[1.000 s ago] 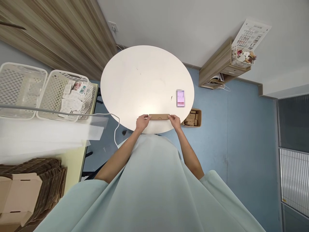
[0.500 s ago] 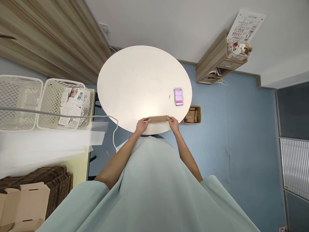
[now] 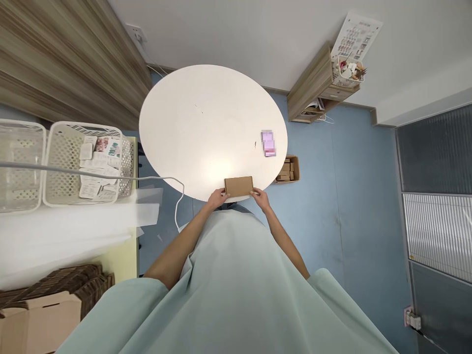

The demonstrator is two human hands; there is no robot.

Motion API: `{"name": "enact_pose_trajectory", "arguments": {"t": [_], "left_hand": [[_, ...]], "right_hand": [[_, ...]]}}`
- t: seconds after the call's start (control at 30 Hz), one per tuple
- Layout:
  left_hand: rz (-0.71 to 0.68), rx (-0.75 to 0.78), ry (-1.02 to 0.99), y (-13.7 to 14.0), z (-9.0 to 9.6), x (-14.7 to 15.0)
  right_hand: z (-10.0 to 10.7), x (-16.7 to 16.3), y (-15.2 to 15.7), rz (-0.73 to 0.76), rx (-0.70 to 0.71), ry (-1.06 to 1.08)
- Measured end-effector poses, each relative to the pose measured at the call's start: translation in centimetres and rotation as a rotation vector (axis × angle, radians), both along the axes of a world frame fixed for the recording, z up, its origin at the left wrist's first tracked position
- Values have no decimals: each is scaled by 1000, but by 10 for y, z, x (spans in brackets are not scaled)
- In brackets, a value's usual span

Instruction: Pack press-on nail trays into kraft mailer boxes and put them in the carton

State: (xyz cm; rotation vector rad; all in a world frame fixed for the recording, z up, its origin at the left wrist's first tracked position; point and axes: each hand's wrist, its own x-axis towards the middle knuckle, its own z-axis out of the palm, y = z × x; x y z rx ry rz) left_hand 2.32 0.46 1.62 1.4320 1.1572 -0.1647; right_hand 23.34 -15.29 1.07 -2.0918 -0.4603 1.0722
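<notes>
A small flat brown cardboard box point(image 3: 239, 187) is at the near edge of the white oval table point(image 3: 206, 118), its broad face turned up. My left hand point(image 3: 217, 198) grips its near left corner, thumb along the near side. At the near right corner, my right hand point(image 3: 261, 198) pinches the box between thumb and fingers. The box's underside is hidden. Further right on the table lies a phone-sized item with a blurred pink and purple face point(image 3: 269, 143).
An open carton point(image 3: 294, 168) with several small brown boxes stands right of the table. White baskets point(image 3: 51, 169), one with papers, and a stack of flattened cardboard point(image 3: 51, 319) are at left. A pale cable point(image 3: 158, 177) crosses the table's left edge. A wooden cabinet point(image 3: 309, 83) stands back right.
The box has tilted so that its broad face now shows instead of a narrow side. Both hands have come slightly nearer my body, still holding it. The whole view has shifted a little.
</notes>
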Motion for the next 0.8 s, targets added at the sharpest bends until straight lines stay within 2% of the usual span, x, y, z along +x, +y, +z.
{"name": "enact_pose_trajectory", "arguments": {"t": [0.17,0.37,0.53,0.67,0.8], "left_hand": [[-33,72,59,-4,-5,-2],[156,56,-44,-21,1,2],[239,-22,-129,-28,5,11],[255,7,-97,-26,12,23],[228,26,-63,-28,20,47]], "right_hand": [[0,-14,-3,-50,-6,101],[27,-13,-21,-202,66,149],[45,-8,-36,-214,110,168],[51,7,-40,-213,130,195],[50,43,-38,-235,141,207]]}}
